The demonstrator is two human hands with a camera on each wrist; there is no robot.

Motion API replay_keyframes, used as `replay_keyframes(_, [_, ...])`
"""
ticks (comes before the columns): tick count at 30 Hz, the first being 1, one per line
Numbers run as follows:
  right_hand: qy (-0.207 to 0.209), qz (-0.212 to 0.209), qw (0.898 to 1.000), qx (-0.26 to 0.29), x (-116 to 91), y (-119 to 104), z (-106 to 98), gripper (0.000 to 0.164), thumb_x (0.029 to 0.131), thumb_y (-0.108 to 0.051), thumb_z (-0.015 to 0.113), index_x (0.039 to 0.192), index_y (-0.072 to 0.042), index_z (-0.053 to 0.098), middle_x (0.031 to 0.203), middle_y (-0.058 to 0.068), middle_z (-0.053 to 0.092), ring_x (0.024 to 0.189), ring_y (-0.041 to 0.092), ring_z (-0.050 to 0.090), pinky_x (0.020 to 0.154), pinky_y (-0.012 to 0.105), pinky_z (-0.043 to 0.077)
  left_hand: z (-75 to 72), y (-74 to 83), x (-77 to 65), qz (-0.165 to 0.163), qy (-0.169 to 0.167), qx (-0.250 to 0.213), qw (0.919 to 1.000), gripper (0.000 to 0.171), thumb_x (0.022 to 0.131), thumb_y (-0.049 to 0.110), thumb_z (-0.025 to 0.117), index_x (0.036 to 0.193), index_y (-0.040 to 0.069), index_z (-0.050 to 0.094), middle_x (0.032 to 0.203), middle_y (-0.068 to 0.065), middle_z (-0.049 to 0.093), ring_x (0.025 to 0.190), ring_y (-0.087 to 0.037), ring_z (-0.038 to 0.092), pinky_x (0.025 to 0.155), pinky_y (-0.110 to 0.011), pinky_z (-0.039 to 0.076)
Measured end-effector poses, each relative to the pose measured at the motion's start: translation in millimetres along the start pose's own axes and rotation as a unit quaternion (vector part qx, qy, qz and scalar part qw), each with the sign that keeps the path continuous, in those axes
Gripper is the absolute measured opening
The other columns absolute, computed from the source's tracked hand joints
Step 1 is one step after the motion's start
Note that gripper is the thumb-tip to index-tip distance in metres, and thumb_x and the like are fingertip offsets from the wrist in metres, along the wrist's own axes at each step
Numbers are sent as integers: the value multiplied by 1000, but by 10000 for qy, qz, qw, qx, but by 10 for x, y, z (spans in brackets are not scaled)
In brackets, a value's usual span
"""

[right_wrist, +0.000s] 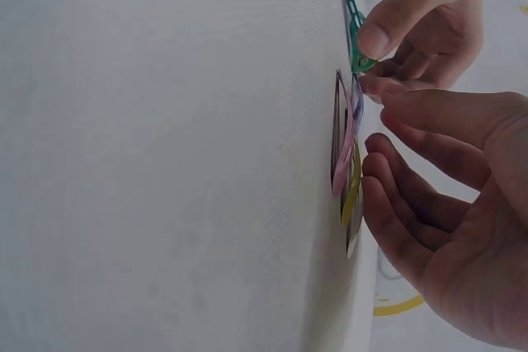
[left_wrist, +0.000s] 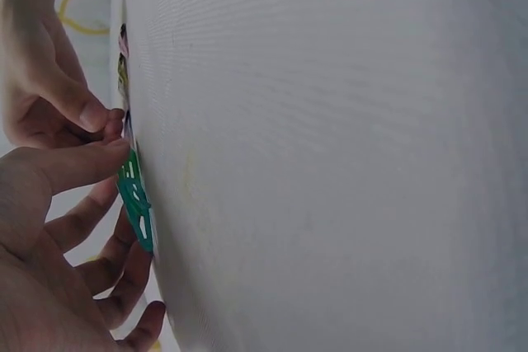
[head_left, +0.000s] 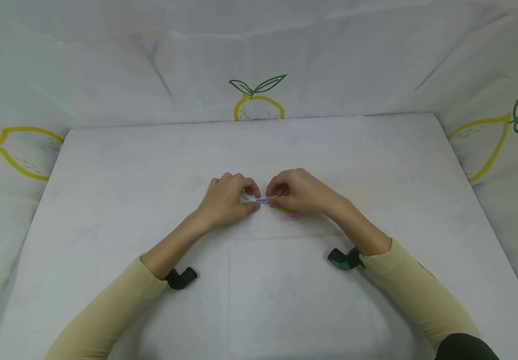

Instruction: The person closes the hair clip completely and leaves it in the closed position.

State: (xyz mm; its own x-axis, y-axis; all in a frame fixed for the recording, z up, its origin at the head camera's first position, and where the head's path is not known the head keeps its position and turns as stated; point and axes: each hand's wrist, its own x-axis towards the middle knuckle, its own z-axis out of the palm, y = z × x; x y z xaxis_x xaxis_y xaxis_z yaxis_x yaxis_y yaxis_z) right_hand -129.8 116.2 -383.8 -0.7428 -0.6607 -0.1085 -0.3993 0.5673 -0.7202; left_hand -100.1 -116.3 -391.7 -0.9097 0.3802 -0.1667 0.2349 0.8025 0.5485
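White cloth (head_left: 286, 300) is spread over a broad table (head_left: 151, 150), its surface crossed by faint creases and greyed by soft shadows under the arms. The work area is enclosed at the back and on both sides by pale hangings (head_left: 331, 60), in which wrinkles and slanting folds are shown. Yellow-outlined lemons with green leaves are printed on them: one is seen at the centre back (head_left: 259, 107), cut off by the table's far edge, one at the left (head_left: 29, 152) and one at the right (head_left: 484, 140).

Near the middle of the table, a green hair clip (left_wrist: 130, 195) is pinched between the thumb and fingers of the left hand (head_left: 227, 200). Beside it, end to end, a purple hair clip (head_left: 263, 201) is met by the bent fingers of the right hand (head_left: 304, 192); whether it is gripped cannot be told. A yellow hair clip (right_wrist: 350, 199) is partly covered by the right hand in the head view, and a pink hair clip (right_wrist: 346, 158) is laid just nearer the person. Both forearms are covered by beige sleeves (head_left: 110, 305).
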Motion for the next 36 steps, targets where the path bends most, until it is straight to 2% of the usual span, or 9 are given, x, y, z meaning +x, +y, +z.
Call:
replay_keyframes(14, [-14, -59, 10000, -16, 28, -88, 43, 13, 94, -9, 83, 107, -8, 81, 105, 4, 80, 102, 21, 74, 98, 42, 61, -39, -77, -24, 54, 125, 176, 9998, 18, 91, 31, 86, 107, 24, 80, 117, 1, 78, 115, -28, 64, 104, -59, 44])
replay_keyframes(24, [-85, -39, 9999, -77, 66, -108, 100, 9, 96, -13, 82, 105, -11, 82, 105, 1, 80, 103, 19, 75, 98, 38, 61, -58, -121, -48, 4, 115, 196, 9997, 20, 90, 31, 87, 107, 25, 80, 118, 2, 78, 118, -28, 64, 104, -58, 44])
replay_keyframes(36, [-175, -57, 9996, -198, 97, -142, 138, 8, 95, -11, 82, 103, -10, 82, 106, 3, 79, 101, 18, 73, 96, 38, 60, -62, -134, -85, 50, 165, 181, 9997, 18, 90, 29, 88, 106, 24, 81, 120, -1, 76, 119, -30, 64, 106, -59, 43])
